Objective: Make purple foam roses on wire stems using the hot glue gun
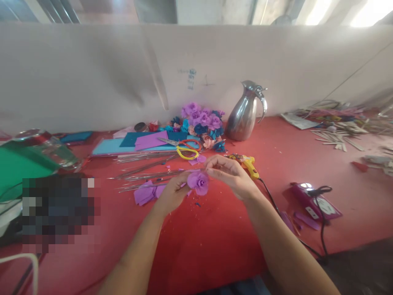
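A purple paper flower with a curled centre is held above the red table, facing up towards me. My left hand is closed on it from the left; the fingers behind the petals are partly hidden. At the flower's upper right edge, the thumb and fingertips of my right hand pinch together on its petals. Loose purple paper petals lie left of my left hand. Thin metal wires stretch across the table behind it. Beyond the hands rest scissors with red and yellow handles.
Finished paper flowers are heaped by the wall, beside a steel jug. A yellow glue gun lies right of my right hand, its cord running to a purple power strip. Paper sheets are stacked behind; a clear jar lies left.
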A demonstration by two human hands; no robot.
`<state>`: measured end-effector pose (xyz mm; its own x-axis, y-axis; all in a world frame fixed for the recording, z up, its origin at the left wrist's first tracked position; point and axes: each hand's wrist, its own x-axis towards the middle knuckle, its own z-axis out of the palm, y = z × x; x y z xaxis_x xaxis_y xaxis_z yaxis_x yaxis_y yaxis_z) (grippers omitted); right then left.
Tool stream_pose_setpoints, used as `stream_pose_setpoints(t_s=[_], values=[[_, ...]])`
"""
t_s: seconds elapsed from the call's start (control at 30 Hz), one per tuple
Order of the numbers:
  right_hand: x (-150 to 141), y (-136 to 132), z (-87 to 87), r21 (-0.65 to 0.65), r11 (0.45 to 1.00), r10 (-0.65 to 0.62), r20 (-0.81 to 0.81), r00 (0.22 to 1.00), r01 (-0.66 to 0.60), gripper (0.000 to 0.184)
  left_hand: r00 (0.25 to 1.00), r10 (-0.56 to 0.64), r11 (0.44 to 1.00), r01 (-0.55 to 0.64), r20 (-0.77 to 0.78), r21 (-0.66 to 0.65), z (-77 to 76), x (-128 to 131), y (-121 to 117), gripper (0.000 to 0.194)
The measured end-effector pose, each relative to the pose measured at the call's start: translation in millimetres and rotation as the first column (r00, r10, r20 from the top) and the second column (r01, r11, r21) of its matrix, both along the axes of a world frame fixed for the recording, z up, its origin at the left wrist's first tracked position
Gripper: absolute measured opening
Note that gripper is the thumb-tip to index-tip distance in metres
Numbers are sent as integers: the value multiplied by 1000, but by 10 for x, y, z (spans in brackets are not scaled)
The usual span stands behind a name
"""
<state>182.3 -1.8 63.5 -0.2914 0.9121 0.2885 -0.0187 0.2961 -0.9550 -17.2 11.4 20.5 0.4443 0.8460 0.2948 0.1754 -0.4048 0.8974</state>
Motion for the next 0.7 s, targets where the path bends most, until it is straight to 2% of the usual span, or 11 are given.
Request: stream_pose_setpoints(t_s=[0.1,0.27,0.43,0.57,0.7], values=[[-21,-1,-24,57,998,-31,47,998,28,17,999,48,997,-48,1,58,16,-11,8,26],[-62,2,-63,118,993,-15,108,994,3,14,999,53,997,-53,4,54,13,-19,7,27],[-91,-1,-82,71,995,-77,76,994,71,17,985,161,987,-161,57,4,-26,-21,2,21],[-147,-9,-115,-2,987,-160,-12,987,160,15,959,240,971,-234,148,-56,-46,4,-11,17],[-249,-16,-165,-136,970,-211,-51,976,202,20,912,268,958,-219,309,-186,-88,68,-28,19]])
